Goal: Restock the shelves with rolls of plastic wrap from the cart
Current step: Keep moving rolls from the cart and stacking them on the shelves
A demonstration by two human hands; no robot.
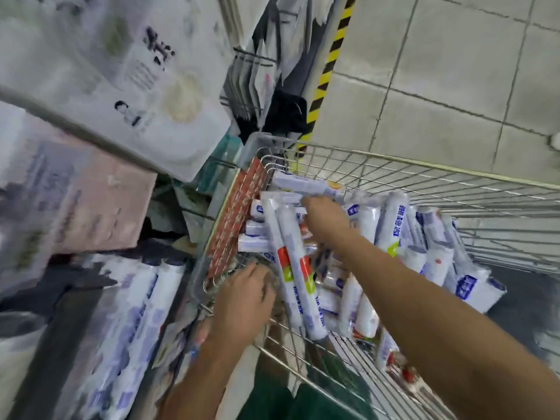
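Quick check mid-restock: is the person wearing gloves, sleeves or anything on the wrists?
No gloves: the left hand and right hand are bare. No sleeve, watch or band shows on either arm up to the frame edge.

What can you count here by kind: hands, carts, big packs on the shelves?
Hands: 2, left hand and right hand
Wire cart: 1
Big shelf packs: 2, white pack and pink pack
Total: 5
Rolls: too piled and blurred to count.
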